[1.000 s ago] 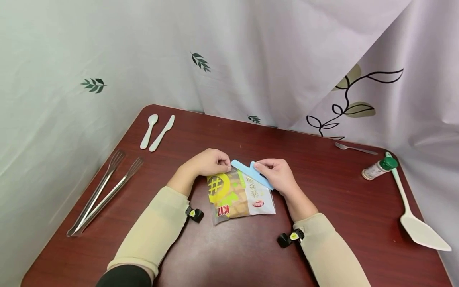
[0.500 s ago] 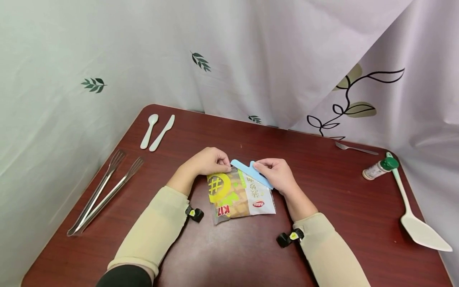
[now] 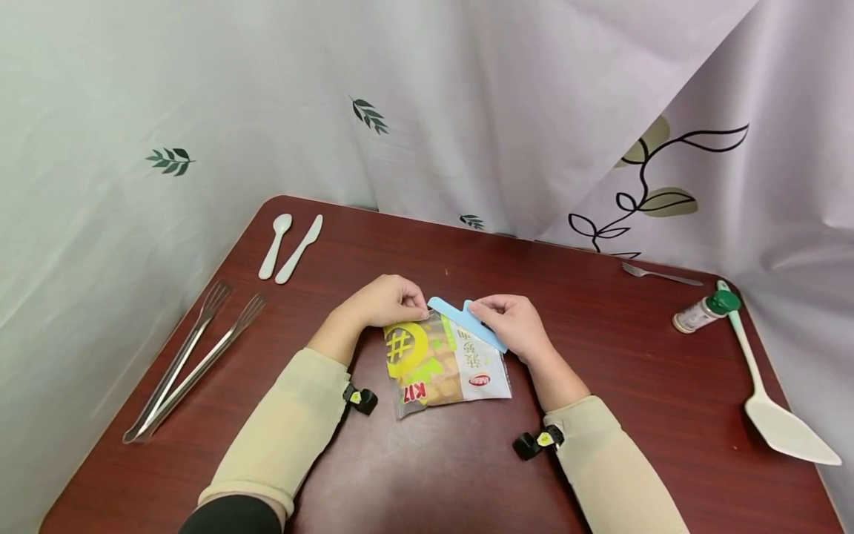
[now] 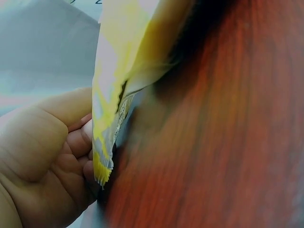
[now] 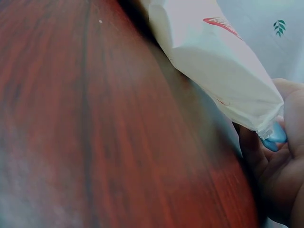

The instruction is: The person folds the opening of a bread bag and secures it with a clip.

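A packaged food bag (image 3: 443, 371), part clear and part white with yellow print, lies mid-table in the head view. Across its upper right edge runs a light blue bag clip (image 3: 448, 308), slanting down to the right. My right hand (image 3: 517, 325) grips the clip by its tab, thumb on top. With thumb and fingers, my left hand (image 3: 390, 302) pinches the bag's upper left corner. The left wrist view shows the crimped bag edge (image 4: 103, 161) between those fingers. In the right wrist view, the clip's blue end (image 5: 274, 137) sits at the bag corner; the palm hides the rest.
Left on the table lie metal tongs (image 3: 176, 378), a white spoon (image 3: 273, 248) and a white knife (image 3: 300, 250). To the right are a small fork (image 3: 660, 275), a green-capped seasoning bottle (image 3: 695, 317) and a pale spatula (image 3: 780, 423). A curtain (image 3: 467, 111) hangs behind the table.
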The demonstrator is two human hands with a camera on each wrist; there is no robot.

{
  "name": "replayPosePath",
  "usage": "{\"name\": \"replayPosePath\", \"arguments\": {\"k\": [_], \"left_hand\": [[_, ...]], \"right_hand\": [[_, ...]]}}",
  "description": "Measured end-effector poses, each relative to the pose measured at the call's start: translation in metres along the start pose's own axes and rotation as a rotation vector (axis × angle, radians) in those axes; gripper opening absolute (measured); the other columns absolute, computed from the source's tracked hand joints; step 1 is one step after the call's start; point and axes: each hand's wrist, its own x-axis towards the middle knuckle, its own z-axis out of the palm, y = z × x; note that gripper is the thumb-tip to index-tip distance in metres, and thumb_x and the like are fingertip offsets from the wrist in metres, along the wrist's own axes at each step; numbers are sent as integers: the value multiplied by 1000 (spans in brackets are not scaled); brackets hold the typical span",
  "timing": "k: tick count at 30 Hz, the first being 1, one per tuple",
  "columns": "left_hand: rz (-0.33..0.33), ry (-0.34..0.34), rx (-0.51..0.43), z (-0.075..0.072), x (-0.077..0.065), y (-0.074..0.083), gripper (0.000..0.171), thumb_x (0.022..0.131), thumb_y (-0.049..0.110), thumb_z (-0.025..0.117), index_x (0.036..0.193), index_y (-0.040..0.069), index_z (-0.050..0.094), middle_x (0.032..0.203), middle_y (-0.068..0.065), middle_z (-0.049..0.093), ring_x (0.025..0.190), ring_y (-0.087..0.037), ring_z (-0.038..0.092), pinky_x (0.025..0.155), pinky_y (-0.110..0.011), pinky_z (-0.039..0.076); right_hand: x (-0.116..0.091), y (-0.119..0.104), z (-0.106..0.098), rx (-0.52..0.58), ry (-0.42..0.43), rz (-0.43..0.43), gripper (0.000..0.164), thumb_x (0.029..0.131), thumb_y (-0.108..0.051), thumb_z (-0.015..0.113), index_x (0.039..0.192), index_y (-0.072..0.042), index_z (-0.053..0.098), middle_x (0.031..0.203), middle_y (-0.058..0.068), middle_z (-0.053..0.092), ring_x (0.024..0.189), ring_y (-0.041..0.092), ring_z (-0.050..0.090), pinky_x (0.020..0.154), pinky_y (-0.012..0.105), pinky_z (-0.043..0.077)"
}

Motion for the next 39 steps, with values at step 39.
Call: {"name": "replayPosePath", "arguments": {"k": [39], "left_hand": [[50, 175, 62, 21, 7, 3, 6, 96, 26, 82, 92, 23, 81, 76, 13, 69, 68, -14, 58, 68, -33, 49]], "right_hand": [[-9, 15, 4, -35, 188, -169, 13, 95, -14, 82, 107, -10, 84, 99, 3, 78, 79, 15, 70, 70, 21, 54]]}}
